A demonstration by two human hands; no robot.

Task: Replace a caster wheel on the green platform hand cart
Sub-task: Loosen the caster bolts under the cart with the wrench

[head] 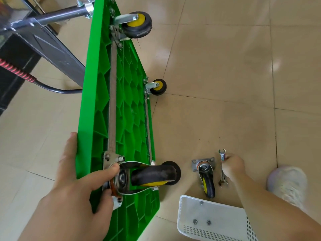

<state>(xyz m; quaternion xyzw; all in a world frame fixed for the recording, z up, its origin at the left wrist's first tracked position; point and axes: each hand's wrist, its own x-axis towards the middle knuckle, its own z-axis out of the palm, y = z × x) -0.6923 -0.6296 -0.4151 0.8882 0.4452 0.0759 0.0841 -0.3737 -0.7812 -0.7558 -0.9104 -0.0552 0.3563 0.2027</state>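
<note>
The green platform cart (102, 94) stands on its side, ribbed underside facing right. My left hand (74, 185) holds its near edge, thumb and fingers round the mounting plate of the near caster (152, 174), a black wheel with a yellow hub. A loose caster (205, 176) with its steel plate lies on the floor to the right. Beside it lies a small silver wrench (222, 166); my right hand (231, 166) pinches its shaft.
A white perforated basket (215, 228) with three nuts stands at the bottom right. Two more casters (137, 24) (157, 86) stick out from the cart's far end. The cart's dark handle (52, 54) lies folded to the left. A shoe (286, 181) is at the right.
</note>
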